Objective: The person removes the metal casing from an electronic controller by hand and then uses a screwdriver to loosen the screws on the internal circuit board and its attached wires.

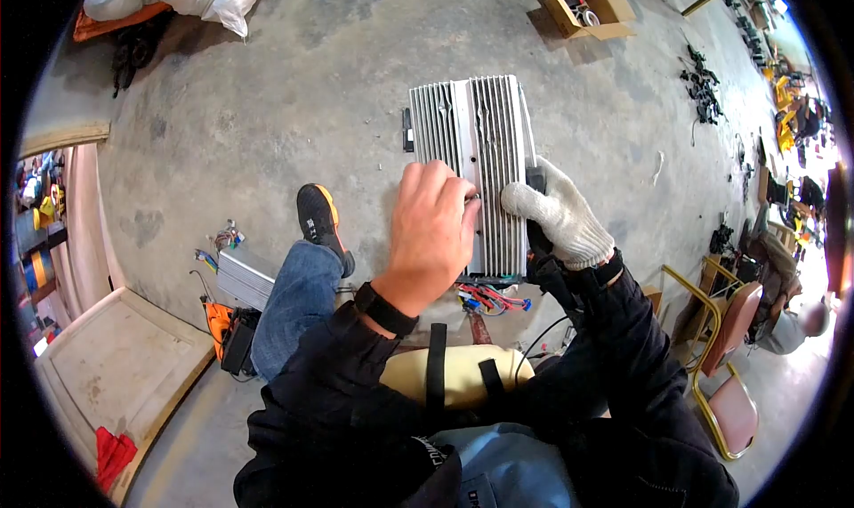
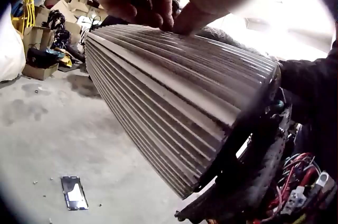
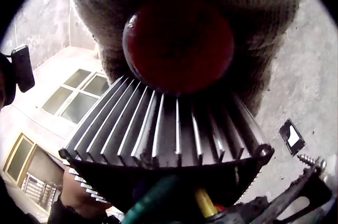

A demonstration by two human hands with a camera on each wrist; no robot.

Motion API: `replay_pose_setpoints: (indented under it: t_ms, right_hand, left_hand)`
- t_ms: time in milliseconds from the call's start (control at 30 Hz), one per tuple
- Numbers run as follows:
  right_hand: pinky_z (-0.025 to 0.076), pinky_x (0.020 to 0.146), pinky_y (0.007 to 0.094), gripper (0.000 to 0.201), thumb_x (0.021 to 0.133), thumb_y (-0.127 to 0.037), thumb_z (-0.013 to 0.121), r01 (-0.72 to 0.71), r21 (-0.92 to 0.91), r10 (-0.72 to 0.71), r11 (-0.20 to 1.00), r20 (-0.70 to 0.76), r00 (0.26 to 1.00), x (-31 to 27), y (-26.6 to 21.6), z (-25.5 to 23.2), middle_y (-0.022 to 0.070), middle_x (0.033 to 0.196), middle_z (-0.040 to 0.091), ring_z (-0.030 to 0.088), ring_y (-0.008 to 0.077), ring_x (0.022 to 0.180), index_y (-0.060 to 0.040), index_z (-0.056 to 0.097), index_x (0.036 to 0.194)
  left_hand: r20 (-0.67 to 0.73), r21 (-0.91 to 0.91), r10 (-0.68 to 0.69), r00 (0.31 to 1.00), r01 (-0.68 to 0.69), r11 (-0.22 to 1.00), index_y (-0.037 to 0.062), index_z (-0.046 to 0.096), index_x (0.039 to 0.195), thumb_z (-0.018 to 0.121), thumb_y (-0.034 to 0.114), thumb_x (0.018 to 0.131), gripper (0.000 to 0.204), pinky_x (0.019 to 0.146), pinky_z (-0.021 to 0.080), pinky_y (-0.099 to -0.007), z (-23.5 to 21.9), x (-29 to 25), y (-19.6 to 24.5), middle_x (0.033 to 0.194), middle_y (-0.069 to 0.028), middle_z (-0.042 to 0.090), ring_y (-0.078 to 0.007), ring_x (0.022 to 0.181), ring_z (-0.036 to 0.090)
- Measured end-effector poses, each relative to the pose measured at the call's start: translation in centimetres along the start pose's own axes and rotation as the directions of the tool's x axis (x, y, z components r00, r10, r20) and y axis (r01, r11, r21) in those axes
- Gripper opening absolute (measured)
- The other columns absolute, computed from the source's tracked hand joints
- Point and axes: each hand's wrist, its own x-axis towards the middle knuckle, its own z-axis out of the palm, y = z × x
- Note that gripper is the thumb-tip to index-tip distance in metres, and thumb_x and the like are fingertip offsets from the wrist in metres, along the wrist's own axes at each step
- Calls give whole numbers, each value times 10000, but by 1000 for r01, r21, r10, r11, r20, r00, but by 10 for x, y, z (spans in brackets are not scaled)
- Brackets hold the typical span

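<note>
A silver finned heat sink housing (image 1: 498,134) is held up in front of the person, with dark gaps and wires at its near end. My bare left hand (image 1: 431,219) lies over its left half, fingers curled. Thumb and index finger pinch a small metal piece (image 1: 472,198) at the middle groove; its kind is mostly hidden. In the left wrist view these fingertips (image 2: 168,23) meet right at the fins. My right hand (image 1: 560,214), in a white knit glove, grips a black-handled tool (image 1: 536,181) against the right side, thumb over the fins. The tool's round dark red end (image 3: 178,44) faces the right wrist camera.
Loose coloured wires (image 1: 496,299) hang below the housing. A black rectangular part (image 2: 74,193) lies on the concrete floor among small bits. Another finned unit (image 1: 245,277) stands by the left leg. An open cardboard box (image 1: 592,10) sits ahead; chairs (image 1: 734,410) stand at right.
</note>
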Motion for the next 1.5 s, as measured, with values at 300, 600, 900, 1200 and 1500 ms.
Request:
replay_pose_setpoints:
  t_ms: [300,600,900,1200,1500]
  right_hand:
    - [511,825,276,527,866,-305,804,0,4,0,1000,-12,1000,1,2,0,43,1030,682,610,99,913,48,605,1202]
    - [508,854,283,549,875,-309,806,-19,30,20,999,-32,999,-1,2,-2,55,1067,677,608,110,955,54,590,1225]
    - [514,861,282,545,872,-305,810,-16,67,15,998,3,1000,1,1,-2,51,1057,683,619,110,946,49,596,1227]
    - [516,839,280,541,863,-310,815,5,30,-6,1000,15,1000,3,5,-5,60,1056,686,621,111,939,45,601,1210]
    - [569,883,324,703,850,-356,822,13,129,-16,992,17,1000,-8,-27,7,148,1129,680,681,199,1000,110,538,1294]
  left_hand:
    - [-10,-32,-10,1000,10,999,10,638,985,732,-39,761,248,811,448,-434,1,0,-3,960,-140,573,-354,936,542]
    - [-19,-67,20,1000,-21,998,12,643,990,728,-34,764,246,804,447,-436,0,1,-3,965,-142,569,-354,927,540]
    - [-32,-69,8,999,-10,998,12,638,959,739,-25,764,222,798,445,-434,-2,3,1,955,-139,564,-347,918,540]
    - [-82,-62,6,997,-11,998,9,638,954,744,-17,774,211,793,449,-428,-1,2,-2,934,-133,563,-346,909,544]
    - [-80,-275,-460,884,424,863,-22,660,1014,694,55,934,116,738,529,-285,-22,6,-30,881,-85,719,-130,792,651]
